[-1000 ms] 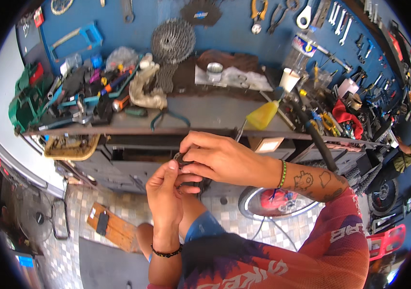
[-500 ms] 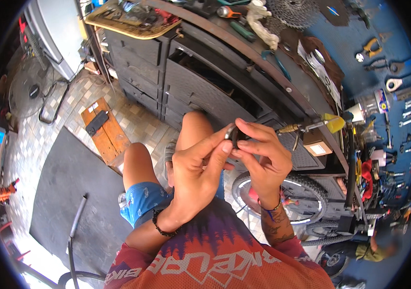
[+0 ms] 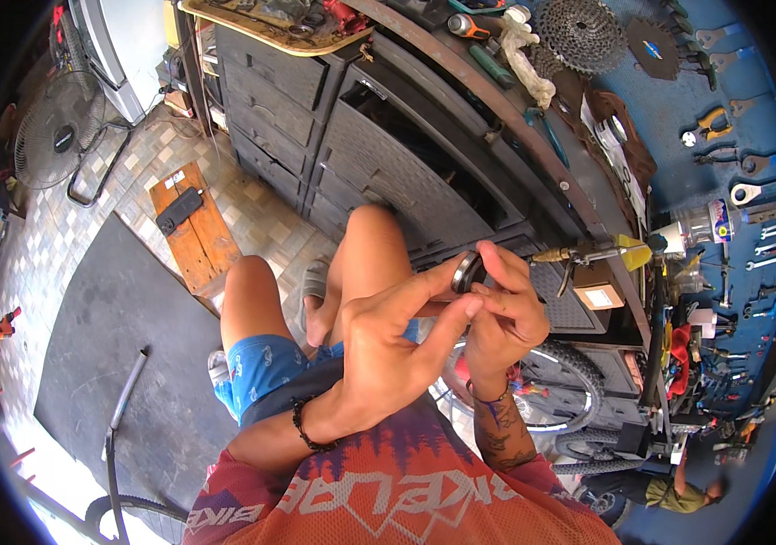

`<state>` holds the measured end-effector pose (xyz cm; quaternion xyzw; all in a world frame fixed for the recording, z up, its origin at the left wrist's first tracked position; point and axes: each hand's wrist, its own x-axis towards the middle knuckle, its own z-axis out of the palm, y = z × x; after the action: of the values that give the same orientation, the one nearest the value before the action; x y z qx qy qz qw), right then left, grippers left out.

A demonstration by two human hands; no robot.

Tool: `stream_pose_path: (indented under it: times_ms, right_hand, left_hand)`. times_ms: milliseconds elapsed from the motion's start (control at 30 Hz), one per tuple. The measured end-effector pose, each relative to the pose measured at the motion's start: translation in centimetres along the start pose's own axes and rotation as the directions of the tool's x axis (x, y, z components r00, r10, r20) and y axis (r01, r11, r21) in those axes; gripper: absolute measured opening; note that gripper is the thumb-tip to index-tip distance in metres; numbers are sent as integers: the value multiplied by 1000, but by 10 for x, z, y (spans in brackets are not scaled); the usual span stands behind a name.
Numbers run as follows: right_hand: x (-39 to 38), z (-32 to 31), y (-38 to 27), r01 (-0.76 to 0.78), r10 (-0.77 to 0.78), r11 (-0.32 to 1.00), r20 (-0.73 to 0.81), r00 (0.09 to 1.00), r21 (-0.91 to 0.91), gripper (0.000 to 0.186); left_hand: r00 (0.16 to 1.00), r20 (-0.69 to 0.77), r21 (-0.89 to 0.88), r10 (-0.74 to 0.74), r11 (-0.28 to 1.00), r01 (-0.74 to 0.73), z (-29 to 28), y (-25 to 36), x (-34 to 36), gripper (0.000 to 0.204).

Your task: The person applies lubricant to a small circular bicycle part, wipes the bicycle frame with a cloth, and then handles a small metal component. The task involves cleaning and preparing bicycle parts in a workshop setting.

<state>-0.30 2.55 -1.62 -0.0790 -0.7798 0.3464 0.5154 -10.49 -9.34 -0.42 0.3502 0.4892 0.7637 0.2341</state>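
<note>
A small round bearing (image 3: 467,272), dark with a shiny metal rim, is held up in front of my chest between both hands. My left hand (image 3: 386,341) pinches it from the left, with the index finger along its rim and the thumb just below. From the other side, my right hand (image 3: 511,313) grips it with thumb and fingers, which cover part of its right edge. The bearing stands tilted on edge, so its face shows only partly.
Beyond my knees stands a black drawer cabinet (image 3: 270,100) with one compartment partly open. An air blow gun (image 3: 579,254) hangs close right of my hands. A bicycle wheel (image 3: 561,386) is below. A phone (image 3: 180,211) lies on a wooden board (image 3: 211,259). Tools hang on the blue wall (image 3: 679,100).
My hands and the bearing sit slightly farther right and lower in the picture. The bearing is turned a little, with more of its shiny rim showing. The whole view has shifted.
</note>
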Motion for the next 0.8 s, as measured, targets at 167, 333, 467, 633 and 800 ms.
stream_pose_path:
  times_ms: [167,333,467,633,800]
  right_hand:
    - [1,0,-5,-104,105,994,93,990,-13,16]
    - [6,-7,-11,-468,477,793,81,875,390,29]
    - [11,-26,-1,-429,376,844,215,901,322,33]
    - [13,-31,1,-366,310,883,219,925,294,27]
    - [10,-34,4,-253,206,931,194,959,262,26]
  left_hand:
    - [991,-13,-296,-134,947,124,0,-16,1,37]
    - [997,14,-138,-74,988,75,-5,-17,2,39]
    - [991,66,102,114,987,-121,-8,-10,5,45]
    - [968,110,213,227,946,-246,-8,-15,5,47]
    - [951,126,239,282,922,-305,-5,-19,3,43]
